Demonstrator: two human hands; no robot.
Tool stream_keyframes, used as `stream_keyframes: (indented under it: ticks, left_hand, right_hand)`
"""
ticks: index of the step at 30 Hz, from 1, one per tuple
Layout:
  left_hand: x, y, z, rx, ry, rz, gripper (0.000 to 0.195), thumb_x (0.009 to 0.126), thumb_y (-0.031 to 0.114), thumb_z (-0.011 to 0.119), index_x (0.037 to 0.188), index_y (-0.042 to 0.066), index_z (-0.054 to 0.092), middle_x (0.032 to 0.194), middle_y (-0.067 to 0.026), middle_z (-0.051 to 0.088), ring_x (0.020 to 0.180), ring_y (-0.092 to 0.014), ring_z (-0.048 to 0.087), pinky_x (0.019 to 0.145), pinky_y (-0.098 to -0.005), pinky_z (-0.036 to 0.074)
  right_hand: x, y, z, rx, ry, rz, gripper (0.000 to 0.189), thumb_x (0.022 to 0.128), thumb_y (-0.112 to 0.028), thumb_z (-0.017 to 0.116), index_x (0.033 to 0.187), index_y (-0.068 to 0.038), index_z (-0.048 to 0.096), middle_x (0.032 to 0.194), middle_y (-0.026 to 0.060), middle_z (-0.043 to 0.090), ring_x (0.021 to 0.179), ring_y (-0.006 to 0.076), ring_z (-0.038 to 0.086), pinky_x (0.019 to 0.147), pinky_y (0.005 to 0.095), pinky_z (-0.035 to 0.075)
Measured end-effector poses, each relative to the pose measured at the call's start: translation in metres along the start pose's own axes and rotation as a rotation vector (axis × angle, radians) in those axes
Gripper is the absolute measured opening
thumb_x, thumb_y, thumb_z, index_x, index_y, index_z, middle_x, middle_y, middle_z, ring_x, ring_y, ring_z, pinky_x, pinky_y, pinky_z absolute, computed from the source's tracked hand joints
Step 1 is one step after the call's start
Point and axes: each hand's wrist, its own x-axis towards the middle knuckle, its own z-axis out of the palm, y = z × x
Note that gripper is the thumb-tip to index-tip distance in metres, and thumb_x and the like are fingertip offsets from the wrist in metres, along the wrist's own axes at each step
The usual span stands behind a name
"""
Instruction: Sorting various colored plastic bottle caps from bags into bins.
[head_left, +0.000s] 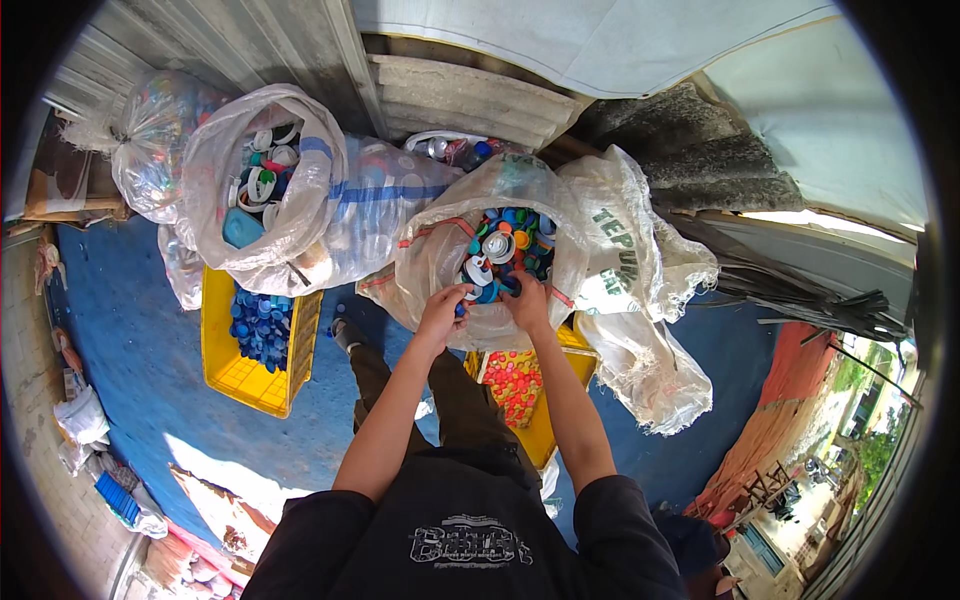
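Note:
A large woven plastic sack (427, 259) stands before me with its mouth rolled open. Mixed plastic bottle caps (517, 240) fill it, in blue, green, orange and white. My left hand (442, 315) is at the near rim, its fingers closed on a blue bottle cap (460, 309). Just inside the sack, my right hand (529, 300) has thumb and fingertips around a dark blue bottle cap (512, 286), resting among the others. A wide white cap (498, 247) lies on top of the pile, beyond both hands.
Left of me, a yellow plastic crate (217, 360) holds blue caps (260, 326). Another yellow crate (545, 442), with red and yellow caps (514, 382), sits below my right forearm. A second open sack (202, 202) and a tied bag (154, 142) stand left, against corrugated sheets (247, 45).

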Motion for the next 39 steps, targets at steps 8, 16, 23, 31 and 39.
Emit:
stream_keyframes:
  ticks: [8,16,23,31,39]
  left_hand:
    - [-0.001,-0.008,0.010,0.023,-0.051,-0.076,0.021,0.091,0.020,0.045,0.101,0.009,0.059,0.072,0.0008,0.049,0.061,-0.009,0.048,0.055,-0.0244,0.042]
    - [0.000,-0.001,0.021,-0.103,-0.045,-0.122,0.021,0.091,0.026,0.045,0.099,0.008,0.053,0.077,-0.0018,0.052,0.063,-0.012,0.050,0.056,-0.0267,0.043]
    - [0.009,0.006,0.007,-0.166,0.027,0.004,0.024,0.088,0.030,0.052,0.088,0.007,0.056,0.073,-0.0024,0.052,0.061,-0.013,0.050,0.052,-0.0254,0.040]
    - [0.011,-0.001,0.000,-0.103,0.024,0.008,0.022,0.087,0.026,0.054,0.090,0.004,0.057,0.072,-0.0022,0.050,0.060,-0.011,0.048,0.052,-0.0245,0.040]
    - [0.006,-0.013,-0.001,0.003,0.044,0.002,0.020,0.086,0.025,0.055,0.092,0.007,0.060,0.072,0.0001,0.049,0.060,-0.009,0.046,0.053,-0.0235,0.040]
  right_hand:
    - [-0.026,-0.040,-0.017,0.312,0.218,-0.029,0.029,0.060,-0.001,0.073,0.086,-0.003,0.060,0.081,0.0123,0.063,0.074,0.0267,0.061,0.065,0.0342,0.047]
    - [-0.039,-0.075,-0.015,0.266,0.137,-0.137,0.029,0.064,0.000,0.065,0.092,-0.006,0.060,0.093,0.0084,0.061,0.089,0.0283,0.056,0.077,0.0380,0.038]
    - [-0.038,-0.098,-0.016,0.440,0.045,-0.294,0.038,0.068,-0.001,0.059,0.106,-0.005,0.057,0.104,0.0127,0.056,0.093,0.0314,0.054,0.085,0.0386,0.038]
    - [-0.001,0.001,-0.016,0.219,0.014,0.106,0.031,0.070,-0.004,0.057,0.100,-0.005,0.058,0.093,0.0155,0.060,0.087,0.0297,0.059,0.072,0.0351,0.048]
    - [0.023,0.013,0.002,-0.176,-0.242,0.088,0.020,0.070,-0.012,0.059,0.089,-0.008,0.061,0.092,0.0157,0.061,0.085,0.0321,0.059,0.072,0.0398,0.049]
